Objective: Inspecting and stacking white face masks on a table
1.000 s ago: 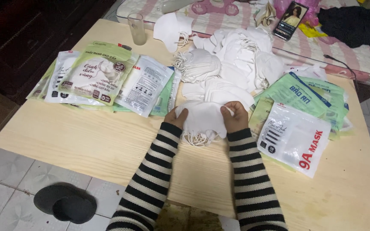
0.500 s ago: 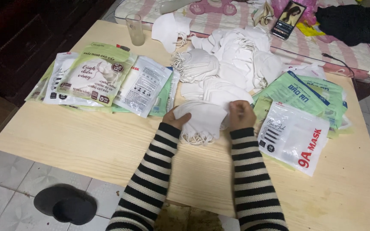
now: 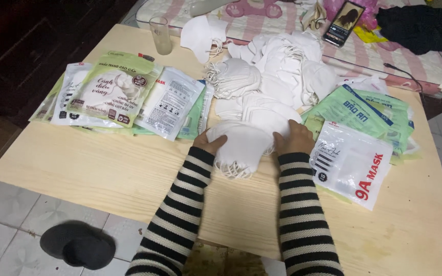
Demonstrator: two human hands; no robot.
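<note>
A small stack of white face masks (image 3: 241, 145) lies on the light wooden table (image 3: 103, 168) in front of me. My left hand (image 3: 208, 143) grips its left edge and my right hand (image 3: 293, 139) grips its right edge, both in black-and-white striped sleeves. Elastic loops hang from the stack's near side. Just beyond it sits a large loose pile of white masks (image 3: 277, 76).
Flat green-and-white mask packets (image 3: 118, 94) fan out on the left; more packets (image 3: 364, 138) lie on the right. A drinking glass (image 3: 160, 35) stands at the far left. A phone (image 3: 341, 23) rests on a pink striped bed beyond. A black slipper (image 3: 78, 245) lies on the tiled floor.
Both hands have stayed on the mask stack, shifting only slightly; the stack looks squeezed a little more tightly together.
</note>
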